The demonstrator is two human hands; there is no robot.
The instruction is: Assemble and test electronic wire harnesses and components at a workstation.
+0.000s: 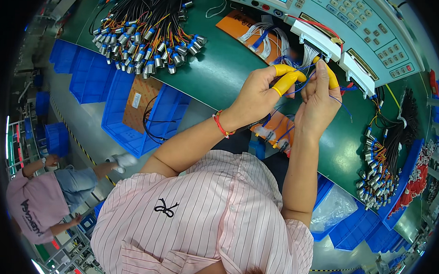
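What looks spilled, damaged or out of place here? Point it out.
Nothing looks spilled or plainly damaged. Mildly odd: loose black cable trails in loops over a blue bin below the green bench on the left, while the heap of metal-tipped cables lies gathered on top.

On the bench (335,153), one cable bundle (148,40) lies to the left and a second bundle (380,174) to the right, with an instrument (373,26) behind at the back right and connector blocks (314,40) along its front. The left hand (259,92) and right hand (315,104) are before those blocks, between the bundles, a wire (308,81) at their fingertips. Bins (125,137) sit below the near edge on both sides, a co-worker (38,198) beyond them at far left
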